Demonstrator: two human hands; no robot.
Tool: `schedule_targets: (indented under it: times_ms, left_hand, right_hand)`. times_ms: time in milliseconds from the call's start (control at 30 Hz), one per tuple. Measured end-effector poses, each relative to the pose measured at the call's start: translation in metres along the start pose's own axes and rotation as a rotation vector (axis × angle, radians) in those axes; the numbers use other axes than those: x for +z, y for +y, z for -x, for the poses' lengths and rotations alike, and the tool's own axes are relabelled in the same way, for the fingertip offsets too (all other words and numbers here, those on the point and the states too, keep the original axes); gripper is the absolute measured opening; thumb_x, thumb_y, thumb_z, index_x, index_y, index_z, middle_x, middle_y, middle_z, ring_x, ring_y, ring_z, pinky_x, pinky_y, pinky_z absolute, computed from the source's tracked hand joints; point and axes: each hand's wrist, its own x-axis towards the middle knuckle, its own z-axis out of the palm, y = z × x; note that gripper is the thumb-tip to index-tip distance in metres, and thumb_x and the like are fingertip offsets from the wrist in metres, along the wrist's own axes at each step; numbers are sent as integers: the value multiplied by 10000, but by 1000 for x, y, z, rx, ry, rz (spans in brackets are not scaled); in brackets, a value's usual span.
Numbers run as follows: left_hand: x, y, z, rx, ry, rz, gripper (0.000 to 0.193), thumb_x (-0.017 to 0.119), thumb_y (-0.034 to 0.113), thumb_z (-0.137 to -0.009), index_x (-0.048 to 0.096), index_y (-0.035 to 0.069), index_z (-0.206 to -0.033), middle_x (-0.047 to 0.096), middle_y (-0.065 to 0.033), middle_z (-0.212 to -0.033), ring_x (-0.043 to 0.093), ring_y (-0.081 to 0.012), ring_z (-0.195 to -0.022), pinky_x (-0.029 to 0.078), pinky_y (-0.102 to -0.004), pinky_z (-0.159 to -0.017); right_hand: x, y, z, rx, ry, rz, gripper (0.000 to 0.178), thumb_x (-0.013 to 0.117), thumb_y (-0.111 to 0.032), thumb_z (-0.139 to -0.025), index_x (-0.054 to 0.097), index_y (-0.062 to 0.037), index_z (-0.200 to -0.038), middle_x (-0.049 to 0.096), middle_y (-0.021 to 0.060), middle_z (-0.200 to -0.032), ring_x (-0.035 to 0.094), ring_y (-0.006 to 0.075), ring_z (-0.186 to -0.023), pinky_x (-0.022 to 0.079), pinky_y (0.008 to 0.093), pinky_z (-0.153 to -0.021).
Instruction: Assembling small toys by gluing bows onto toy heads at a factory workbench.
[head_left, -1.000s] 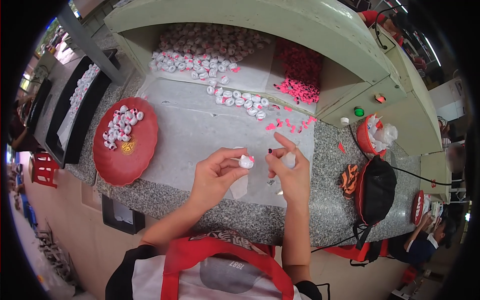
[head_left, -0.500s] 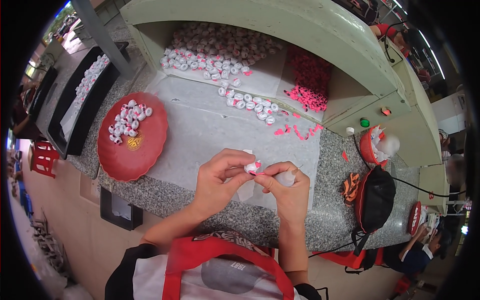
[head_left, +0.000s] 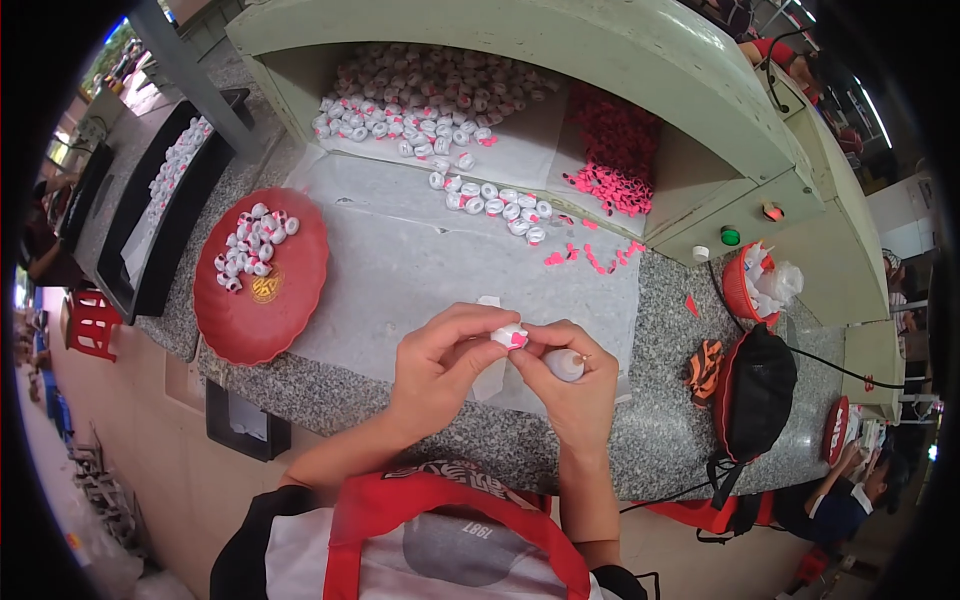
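My left hand point(head_left: 440, 362) pinches a small white rounded piece point(head_left: 510, 336) with a pink patch on it, above the paper-covered worktop. Closed beside it, my right hand point(head_left: 580, 385) has its thumb and forefinger against the piece's right side. A small translucent squeeze bottle point(head_left: 566, 365) with a thin tip is tucked in that same hand. Beyond my hands lies a loose group of similar white pieces point(head_left: 488, 200). Small pink pieces point(head_left: 598, 257) are scattered to the right of them. The fingertips partly cover the held piece.
A red scalloped plate point(head_left: 235, 325) with several white pieces stands at the left. A pale green box-like cabinet point(head_left: 690, 110) arches over heaps of white and pink pieces. At the right are a red basket point(head_left: 735, 285), a black bag point(head_left: 762, 400) and an orange-black cloth point(head_left: 705, 370).
My right fingertips have moved up against the white piece, and the pink bit they held now lies on it. The piece has turned, showing its pink patch. The bottle has tilted slightly in my right hand.
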Motion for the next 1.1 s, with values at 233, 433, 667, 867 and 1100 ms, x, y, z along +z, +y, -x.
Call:
schedule_targets:
  times_ms: [233,433,667,867,1100]
  left_hand:
    - [3,-10,0,0,70,-57,230,520,-58,-793,552,-28,-1018,562,-106,-974,561,-147,-866,458,-236,-754]
    - [-10,-21,-4,-431,171,280,227,551,26,-807,536,-28,-1026,606,-103,-889,584,-136,-820,475,-255,-729]
    - [-11,7,1,-258,-54,177,226,574,-20,-777,519,-40,-995,602,-111,-851,602,-153,-778,493,-247,-693]
    - [-19,6,9,-230,-145,77,223,565,-53,-774,501,-56,-987,595,-129,-860,613,-192,-794,522,-280,-671]
    - [-28,4,12,-239,-103,91,202,560,-31,-788,505,-42,-982,601,-135,-869,612,-173,-774,521,-268,-645]
  right_hand:
    - [-4,9,-9,90,-56,16,144,661,28,-684,619,-4,-819,568,-2,-713,500,39,-649,393,167,-576]
    - [6,14,-9,-29,-5,94,213,683,44,-651,599,0,-842,581,43,-784,507,50,-637,391,174,-532]
    - [-6,17,-4,-256,-128,-49,214,666,73,-657,580,6,-841,586,108,-842,545,119,-661,432,207,-505]
    - [-7,25,1,-14,-205,-304,177,669,19,-698,603,-12,-859,594,70,-815,546,87,-683,437,197,-533]
    - [6,34,-4,42,-240,-358,182,668,6,-704,594,-7,-870,595,69,-809,549,91,-656,433,191,-496]
